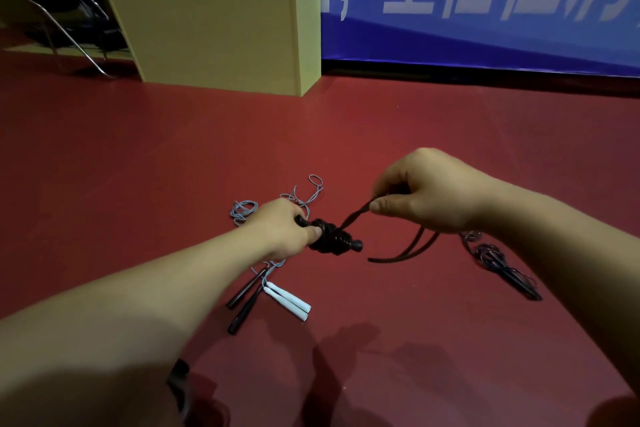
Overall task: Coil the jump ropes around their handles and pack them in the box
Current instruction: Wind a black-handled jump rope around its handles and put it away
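My left hand grips the dark handles of a black jump rope, held level above the red floor. Several turns of black rope are wound tightly round them. My right hand pinches the loose rope between thumb and fingers, pulled taut up and right from the coil. The rope's free loop hangs below that hand. On the floor under my left hand lie a jump rope with white handles and grey cord, and a pair of black handles.
Another black jump rope lies bundled on the floor at the right. A tall beige box stands at the back, beside a blue banner. A metal-framed chair is at the far left.
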